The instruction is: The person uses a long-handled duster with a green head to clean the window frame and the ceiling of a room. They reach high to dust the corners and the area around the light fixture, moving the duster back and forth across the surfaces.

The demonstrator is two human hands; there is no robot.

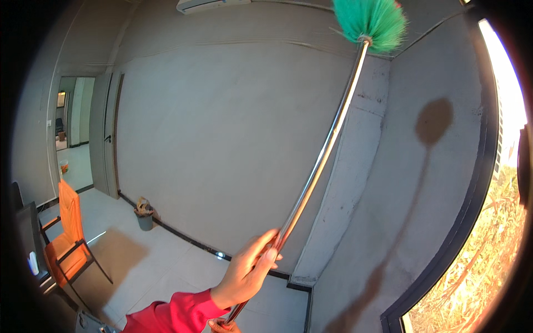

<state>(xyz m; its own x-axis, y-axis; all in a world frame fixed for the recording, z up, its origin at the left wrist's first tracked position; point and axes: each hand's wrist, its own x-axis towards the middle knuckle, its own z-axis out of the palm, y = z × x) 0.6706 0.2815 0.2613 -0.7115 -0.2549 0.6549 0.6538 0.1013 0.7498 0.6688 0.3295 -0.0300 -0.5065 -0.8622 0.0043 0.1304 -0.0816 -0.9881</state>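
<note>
A long-handled broom with a fan of green bristles (pixel 370 25) rises diagonally to the top right, bristles up. Its shiny metal pole (pixel 322 156) runs down into my hands. My left hand (pixel 245 266), in a red sleeve, grips the pole's lower part. Further down, partly cut off by the bottom edge, my right hand (pixel 225 326) is closed around the pole beneath the left forearm. The bristles are near the upper wall corner; whether they touch it I cannot tell.
At right, a dark-framed window (pixel 479 175) lets in bright light beside a grey wall (pixel 399 187) bearing the broom's shadow. An orange chair (pixel 68 233) stands by a dark desk (pixel 29 233) at left. A lined bin (pixel 145 220) sits near an open door (pixel 100 137). An air conditioner (pixel 208 5) hangs above.
</note>
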